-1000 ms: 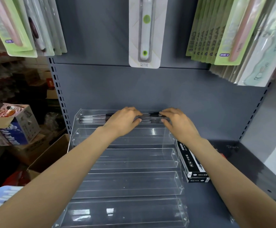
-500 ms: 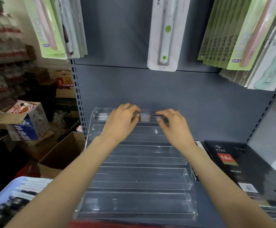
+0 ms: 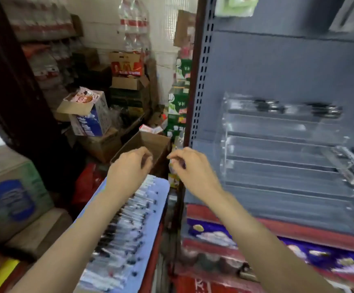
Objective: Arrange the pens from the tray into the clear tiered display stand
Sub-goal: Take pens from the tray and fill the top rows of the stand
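Pens (image 3: 121, 227) fill the tray (image 3: 150, 210) below our left hand (image 3: 129, 168). Our left and right hand (image 3: 189, 166) hover loosely curled, holding nothing, well left of the stand (image 3: 281, 149).

Blues, greys and clear plastic

Pale blue flat tray (image 3: 159, 208) holds clear-barrelled, black-tipped pens (image 3: 125, 225); clear tiered acrylic stand (image 3: 277, 149) fronts dark grey shelf panel (image 3: 277, 64).

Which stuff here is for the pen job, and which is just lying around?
For the job:
pens
blue tray
clear stand
left hand
right hand

Lying about:
cardboard boxes
open brown box
bottled water packs
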Available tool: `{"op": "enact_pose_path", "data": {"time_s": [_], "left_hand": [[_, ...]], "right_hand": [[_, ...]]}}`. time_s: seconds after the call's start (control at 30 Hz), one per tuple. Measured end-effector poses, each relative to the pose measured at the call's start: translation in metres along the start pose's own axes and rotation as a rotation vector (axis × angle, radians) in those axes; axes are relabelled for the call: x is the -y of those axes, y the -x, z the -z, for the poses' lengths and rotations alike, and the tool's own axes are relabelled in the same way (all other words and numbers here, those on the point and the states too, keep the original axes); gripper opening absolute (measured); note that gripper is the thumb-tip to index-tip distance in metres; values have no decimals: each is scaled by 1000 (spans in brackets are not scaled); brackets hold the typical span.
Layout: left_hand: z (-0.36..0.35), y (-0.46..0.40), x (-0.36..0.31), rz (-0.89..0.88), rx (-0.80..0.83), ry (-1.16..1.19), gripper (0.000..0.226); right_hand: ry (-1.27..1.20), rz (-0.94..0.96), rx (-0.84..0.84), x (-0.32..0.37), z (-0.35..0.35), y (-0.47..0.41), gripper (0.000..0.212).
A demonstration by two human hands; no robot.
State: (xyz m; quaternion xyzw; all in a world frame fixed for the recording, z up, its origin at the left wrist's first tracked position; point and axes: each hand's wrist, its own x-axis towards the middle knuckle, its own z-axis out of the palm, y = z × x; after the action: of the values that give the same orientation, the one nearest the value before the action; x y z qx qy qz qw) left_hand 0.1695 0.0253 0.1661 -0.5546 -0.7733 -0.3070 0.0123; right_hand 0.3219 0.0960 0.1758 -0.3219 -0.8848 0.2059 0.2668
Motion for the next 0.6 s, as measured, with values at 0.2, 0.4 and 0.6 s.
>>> {"op": "enact_pose_path", "data": {"time_s": [0.2, 0.4, 0.6], "left_hand": [[-6, 67, 126, 208, 249, -54, 18], [-31, 118, 195, 231, 484, -26, 37], [-53, 143, 230, 97, 680, -139, 59]], "right_hand": [[7, -107, 305, 42, -124, 21, 27], [89, -235, 540, 30, -214, 43, 40], [209, -284, 667, 13, -252, 58, 58]]}}
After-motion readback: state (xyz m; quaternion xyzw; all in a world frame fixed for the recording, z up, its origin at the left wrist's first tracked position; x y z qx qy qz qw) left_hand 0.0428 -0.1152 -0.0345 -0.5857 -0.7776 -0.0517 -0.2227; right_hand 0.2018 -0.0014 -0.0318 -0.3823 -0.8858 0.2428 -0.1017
